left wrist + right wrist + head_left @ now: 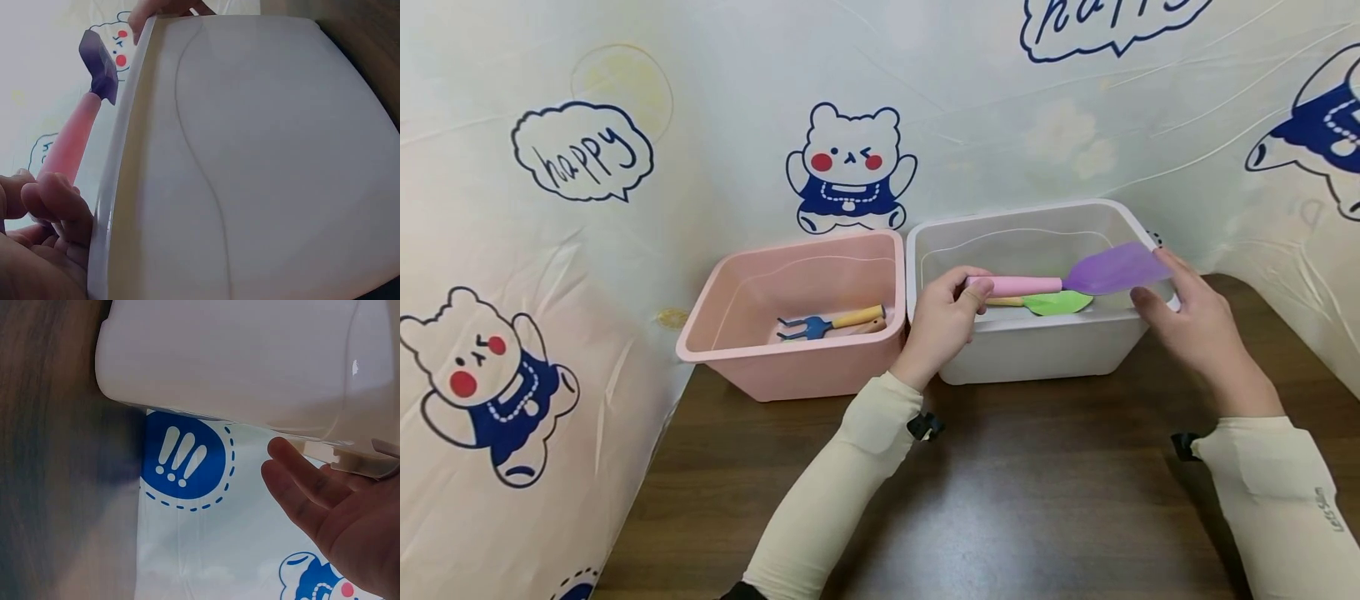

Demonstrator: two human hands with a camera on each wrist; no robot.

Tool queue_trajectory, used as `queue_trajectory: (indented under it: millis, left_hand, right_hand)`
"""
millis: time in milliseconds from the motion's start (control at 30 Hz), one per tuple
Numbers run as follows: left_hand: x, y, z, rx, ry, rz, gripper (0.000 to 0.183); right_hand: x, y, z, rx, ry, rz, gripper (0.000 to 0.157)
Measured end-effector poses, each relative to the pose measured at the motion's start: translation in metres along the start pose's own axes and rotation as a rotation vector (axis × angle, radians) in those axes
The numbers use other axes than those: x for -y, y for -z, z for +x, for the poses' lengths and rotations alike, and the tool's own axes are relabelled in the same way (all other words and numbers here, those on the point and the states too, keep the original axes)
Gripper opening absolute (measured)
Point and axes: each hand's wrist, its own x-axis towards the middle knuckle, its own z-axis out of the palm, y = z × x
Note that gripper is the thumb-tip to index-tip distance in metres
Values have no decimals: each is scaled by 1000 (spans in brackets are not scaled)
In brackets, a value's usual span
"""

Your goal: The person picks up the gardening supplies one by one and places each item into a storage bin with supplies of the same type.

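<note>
My left hand (942, 321) holds a toy shovel (1116, 268) by its pink handle, thumb on top. The translucent purple blade points right, over the white bin (1045, 350). In the left wrist view the shovel (72, 140) shows beyond the bin's rim, fingers curled round the handle. At the bin's right end is my right hand (1206, 325), its thumb over the rim and its fingers outside, close to the blade's tip. The right wrist view shows those fingers (300, 494) loosely extended beside the bin wall. Inside the white bin lies a green-bladed shovel (1058, 303) with a yellowish handle.
Left of the white bin stands a pink bin (805, 375), close against it. It holds a blue hand rake (816, 327) with a yellow handle and another wooden-handled tool (871, 326). Both bins stand on a dark wooden table (1000, 500) before a cartoon-printed cloth (722, 167).
</note>
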Motion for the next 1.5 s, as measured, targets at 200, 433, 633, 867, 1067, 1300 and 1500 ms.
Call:
queue_trajectory:
  millis: [200,433,633,867,1067,1300,1500]
  left_hand:
    - [1,-2,11,-9,0,60,19]
    - [3,3,26,-1,-4,126,21]
    - [0,10,40,16,35,135,22]
    - [4,15,51,25,63,146,24]
    - [9,17,55,45,98,162,24]
    - [10,18,59,58,135,178,25]
    - [8,16,61,81,186,166,23]
  right_hand:
    - [-1,0,1,-8,-8,-20,69]
    - [-3,-2,1,18,-31,-37,71]
    - [-4,-1,0,11,-14,-35,71]
    - [-2,0,1,11,-9,-23,71]
    - [-1,0,2,20,-17,-26,71]
    - [-2,0,3,16,-15,-20,71]
    - [-3,0,2,20,-21,-20,71]
